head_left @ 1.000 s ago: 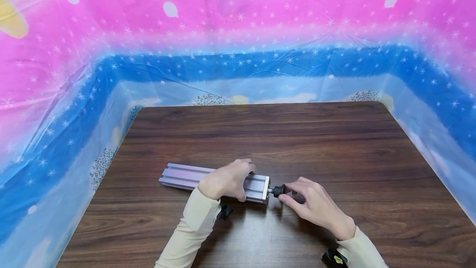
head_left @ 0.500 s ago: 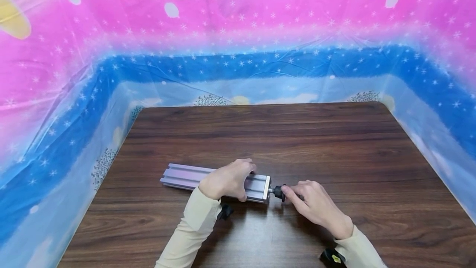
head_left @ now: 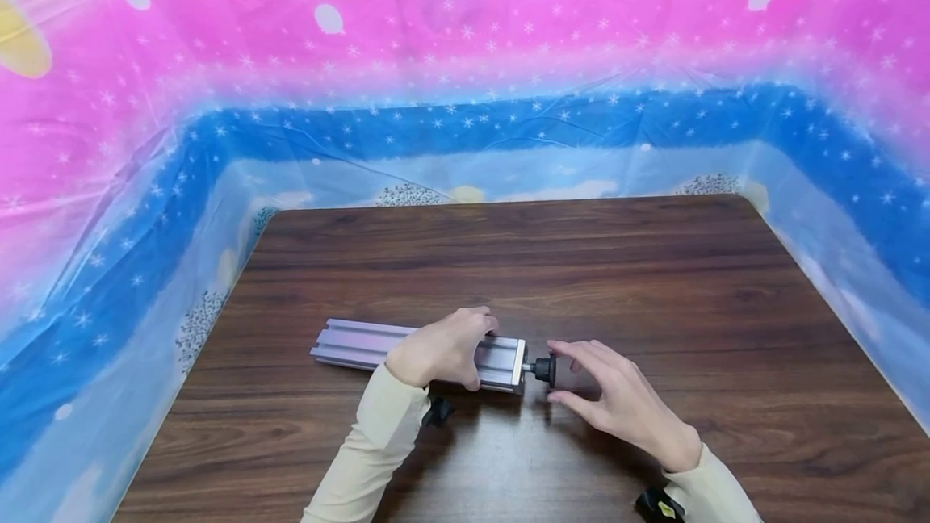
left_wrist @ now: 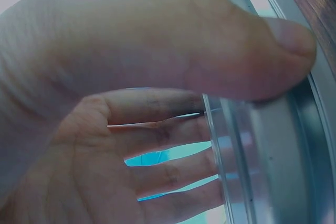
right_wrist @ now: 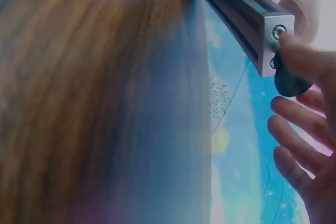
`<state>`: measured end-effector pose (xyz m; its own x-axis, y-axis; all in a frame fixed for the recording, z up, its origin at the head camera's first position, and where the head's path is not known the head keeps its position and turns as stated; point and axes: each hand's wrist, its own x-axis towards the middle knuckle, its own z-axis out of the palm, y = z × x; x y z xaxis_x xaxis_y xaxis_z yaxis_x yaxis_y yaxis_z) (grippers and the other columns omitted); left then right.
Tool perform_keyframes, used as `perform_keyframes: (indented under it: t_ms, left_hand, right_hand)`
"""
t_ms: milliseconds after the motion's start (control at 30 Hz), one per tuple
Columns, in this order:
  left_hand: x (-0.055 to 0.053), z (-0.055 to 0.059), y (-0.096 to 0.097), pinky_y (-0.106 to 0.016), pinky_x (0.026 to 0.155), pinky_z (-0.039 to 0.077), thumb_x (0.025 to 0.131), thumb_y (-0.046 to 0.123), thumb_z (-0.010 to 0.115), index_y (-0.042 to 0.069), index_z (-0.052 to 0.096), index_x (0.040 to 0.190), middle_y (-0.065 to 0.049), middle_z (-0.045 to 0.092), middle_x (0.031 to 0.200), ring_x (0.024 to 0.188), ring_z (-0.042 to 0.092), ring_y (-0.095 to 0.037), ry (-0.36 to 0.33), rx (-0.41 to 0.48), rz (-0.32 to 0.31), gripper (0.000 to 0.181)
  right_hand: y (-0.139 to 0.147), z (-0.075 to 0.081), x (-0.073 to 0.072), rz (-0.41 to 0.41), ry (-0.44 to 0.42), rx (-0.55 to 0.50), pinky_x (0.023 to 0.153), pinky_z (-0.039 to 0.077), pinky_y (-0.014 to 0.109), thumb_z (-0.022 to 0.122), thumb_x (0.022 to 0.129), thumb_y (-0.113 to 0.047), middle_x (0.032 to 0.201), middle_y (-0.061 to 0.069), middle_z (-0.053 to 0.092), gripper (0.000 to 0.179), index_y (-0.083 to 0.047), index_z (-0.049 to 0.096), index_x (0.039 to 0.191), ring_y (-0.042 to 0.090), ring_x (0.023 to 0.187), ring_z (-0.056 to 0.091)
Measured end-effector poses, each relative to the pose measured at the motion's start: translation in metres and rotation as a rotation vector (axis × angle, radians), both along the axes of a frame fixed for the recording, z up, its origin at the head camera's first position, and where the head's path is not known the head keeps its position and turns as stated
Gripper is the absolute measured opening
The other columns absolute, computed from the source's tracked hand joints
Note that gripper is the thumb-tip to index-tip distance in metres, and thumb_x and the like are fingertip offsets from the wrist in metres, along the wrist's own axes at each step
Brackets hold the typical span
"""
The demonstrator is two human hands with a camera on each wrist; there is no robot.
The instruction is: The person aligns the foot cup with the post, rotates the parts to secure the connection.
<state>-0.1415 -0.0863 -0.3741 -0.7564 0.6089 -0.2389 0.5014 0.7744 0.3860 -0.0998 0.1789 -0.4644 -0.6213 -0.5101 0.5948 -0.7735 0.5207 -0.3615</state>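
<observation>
A silver aluminium profile [head_left: 363, 343] with long grooves lies on the wooden table, angled slightly. My left hand [head_left: 439, 349] holds it near its right end, thumb on the near side and fingers over the far side; the left wrist view shows the thumb [left_wrist: 226, 51] laid along the metal. From the end plate [head_left: 521, 366] a short shaft sticks out, bearing a black knob [head_left: 542, 370]. Around this knob my right hand [head_left: 617, 394] is spread, thumb and fingers apart on either side. In the right wrist view the thumb partly hides the knob [right_wrist: 290, 80], and screws show on the end plate.
The brown wood-grain table [head_left: 508, 265] extends behind and to both sides of the profile. A pink and blue patterned cloth [head_left: 465, 119] hangs around its back and sides. Black straps sit at both wrists.
My right hand has let go of the knob, its fingers and thumb spreading away from it. The left hand keeps its hold, and the profile has stayed in place.
</observation>
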Motion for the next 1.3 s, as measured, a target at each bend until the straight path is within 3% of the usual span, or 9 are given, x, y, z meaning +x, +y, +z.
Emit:
perform_keyframes:
  t_ms: [167,367,500,600,700,800,967,1167,1300]
  left_hand:
    - [-0.002,0.002,0.0,-0.029,0.076,0.05,0.064,0.001,0.088,-0.002,0.064,0.123,-0.008,0.064,0.116,0.089,0.055,-0.016,0.025,0.017,-0.013,0.063]
    - [-0.002,0.002,-0.001,-0.029,0.075,0.049,0.063,0.0,0.087,-0.002,0.065,0.122,-0.008,0.063,0.114,0.088,0.054,-0.017,0.029,0.02,-0.014,0.062]
    - [-0.002,0.003,0.0,-0.028,0.073,0.049,0.063,0.001,0.087,-0.002,0.065,0.121,-0.007,0.062,0.111,0.086,0.054,-0.016,0.03,0.022,-0.015,0.062]
    - [-0.001,0.003,0.0,-0.027,0.073,0.049,0.063,0.002,0.087,-0.001,0.065,0.123,-0.007,0.063,0.113,0.087,0.054,-0.015,0.022,0.014,-0.012,0.063]
    - [-0.001,0.004,0.001,-0.026,0.074,0.05,0.064,0.002,0.087,-0.001,0.064,0.125,-0.006,0.063,0.115,0.088,0.054,-0.014,0.012,0.005,-0.008,0.065]
    - [-0.001,0.004,0.001,-0.026,0.075,0.05,0.064,0.002,0.087,-0.001,0.064,0.124,-0.006,0.063,0.114,0.088,0.054,-0.015,0.013,0.008,-0.007,0.064]
    - [-0.001,0.002,0.001,-0.027,0.074,0.049,0.063,0.0,0.087,-0.001,0.065,0.121,-0.006,0.062,0.111,0.086,0.053,-0.016,0.021,0.024,-0.014,0.063]
    - [-0.001,0.001,0.001,-0.027,0.074,0.049,0.063,0.001,0.087,-0.001,0.065,0.123,-0.007,0.062,0.114,0.088,0.053,-0.016,0.023,0.018,-0.016,0.063]
    - [0.0,0.003,-0.001,-0.027,0.077,0.051,0.064,0.003,0.088,0.0,0.064,0.125,-0.007,0.063,0.119,0.092,0.055,-0.015,0.018,0.009,-0.014,0.065]
  right_hand:
    - [0.0,0.0,-0.004,0.031,0.055,-0.042,0.078,0.051,0.024,0.085,0.082,-0.025,0.109,0.001,0.073,0.053,-0.008,0.067,0.129,0.012,0.084,0.063]
    - [-0.001,0.0,-0.004,-0.017,0.02,-0.006,0.071,0.049,0.022,0.083,0.084,-0.031,0.092,-0.001,0.071,0.046,-0.006,0.072,0.121,0.007,0.079,0.06]
    - [-0.002,0.0,-0.004,-0.05,-0.005,0.011,0.066,0.049,0.019,0.08,0.086,-0.031,0.085,-0.004,0.069,0.031,-0.01,0.076,0.108,0.004,0.074,0.059]
    - [-0.004,0.0,-0.005,-0.062,-0.01,0.021,0.06,0.042,0.015,0.077,0.088,-0.029,0.073,-0.012,0.059,0.011,-0.018,0.074,0.088,0.002,0.065,0.052]
    - [-0.006,0.001,-0.006,-0.072,-0.007,0.041,0.058,0.035,0.015,0.073,0.092,-0.026,0.063,-0.018,0.045,0.024,-0.026,0.063,0.07,0.0,0.059,0.041]
    - [-0.008,0.001,-0.006,-0.078,-0.012,0.041,0.059,0.038,0.018,0.069,0.094,-0.021,0.059,-0.02,0.047,0.033,-0.026,0.06,0.062,-0.005,0.057,0.039]
    - [-0.011,0.0,-0.006,-0.09,-0.052,0.038,0.062,0.044,0.022,0.064,0.096,-0.015,0.056,-0.018,0.063,0.039,-0.025,0.069,0.059,-0.009,0.057,0.052]
    - [-0.011,0.003,-0.002,-0.155,-0.104,0.084,0.057,0.047,0.023,0.058,0.1,-0.017,0.053,-0.018,0.062,0.042,-0.024,0.068,0.06,-0.005,0.055,0.054]
    - [-0.007,0.003,0.0,-0.164,-0.105,0.058,0.055,0.045,0.019,0.068,0.094,-0.027,0.069,-0.016,0.064,0.014,-0.017,0.075,0.088,-0.005,0.059,0.052]
